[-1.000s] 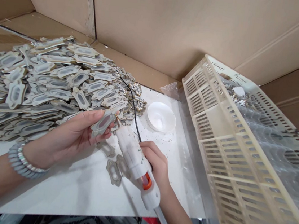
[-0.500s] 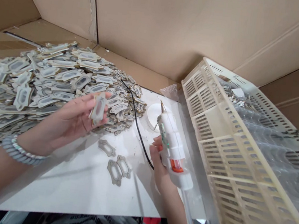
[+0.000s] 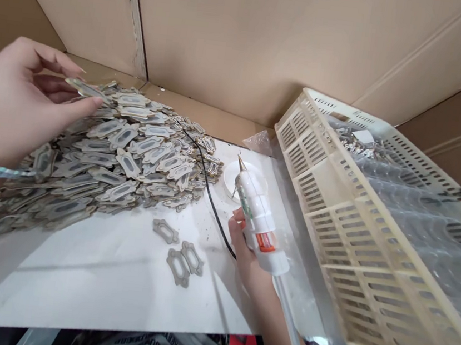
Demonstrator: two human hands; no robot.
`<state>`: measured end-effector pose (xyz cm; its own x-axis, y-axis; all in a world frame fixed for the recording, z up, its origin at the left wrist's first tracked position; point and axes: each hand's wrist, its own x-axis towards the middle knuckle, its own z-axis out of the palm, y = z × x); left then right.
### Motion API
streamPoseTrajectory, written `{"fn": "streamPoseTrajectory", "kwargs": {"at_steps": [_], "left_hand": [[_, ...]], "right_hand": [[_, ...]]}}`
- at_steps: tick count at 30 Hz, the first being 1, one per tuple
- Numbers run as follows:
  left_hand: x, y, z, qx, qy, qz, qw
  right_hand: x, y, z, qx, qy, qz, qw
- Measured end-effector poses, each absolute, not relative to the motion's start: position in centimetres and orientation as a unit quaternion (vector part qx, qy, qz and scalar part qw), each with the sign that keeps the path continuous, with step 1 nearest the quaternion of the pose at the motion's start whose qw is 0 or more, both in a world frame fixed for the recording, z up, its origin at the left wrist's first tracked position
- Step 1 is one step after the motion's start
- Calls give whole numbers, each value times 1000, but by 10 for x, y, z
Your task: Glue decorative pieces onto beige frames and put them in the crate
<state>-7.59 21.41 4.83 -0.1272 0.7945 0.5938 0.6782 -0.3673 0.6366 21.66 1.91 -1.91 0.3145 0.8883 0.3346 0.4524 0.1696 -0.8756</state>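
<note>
My left hand (image 3: 21, 96) is raised over the back left of a big heap of small grey slotted plates (image 3: 97, 159), pinching one slotted plate (image 3: 86, 89) between thumb and fingers. A white hot glue gun (image 3: 258, 204) is in my right hand (image 3: 242, 246), its metal nozzle pointing up and away. From its rear end runs a long clear glue stick (image 3: 289, 325). Three open grey frames lie on the white tabletop (image 3: 95, 279) between my hands: one frame (image 3: 165, 231) apart, and two touching frames (image 3: 177, 268) nearer me.
Behind the gun's nozzle sits a round white dish (image 3: 229, 179). A black cord (image 3: 213, 201) crosses the table beside the heap. To the right stands a cream plastic crate (image 3: 334, 219) with clear wavy trays and metal pieces. Cardboard walls (image 3: 221, 42) close off the back.
My left hand has moved up and left from above the table middle to over the heap's far left, still with a slotted plate. The glue gun has shifted slightly left in view.
</note>
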Motion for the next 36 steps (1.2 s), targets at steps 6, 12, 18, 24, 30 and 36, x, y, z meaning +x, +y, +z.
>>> {"fn": "streamPoseTrajectory", "kwargs": {"at_steps": [6,12,18,24,30,36], "left_hand": [[-89,217,43,671,591,445,40],[-98,212,42,718,555,420,6],[-55,153,45,868,364,333,60],[-21,112,6,942,213,64,252],[-17,109,-10,944,229,62,229],[-13,106,-5,943,235,98,216]], "right_hand": [[218,16,-14,-615,-554,194,526],[219,14,-14,-613,-551,234,516],[215,14,-9,-621,-539,227,521],[212,11,1,-642,-511,251,513],[207,12,-4,-649,-504,210,530],[210,16,-19,-621,-538,185,539]]}}
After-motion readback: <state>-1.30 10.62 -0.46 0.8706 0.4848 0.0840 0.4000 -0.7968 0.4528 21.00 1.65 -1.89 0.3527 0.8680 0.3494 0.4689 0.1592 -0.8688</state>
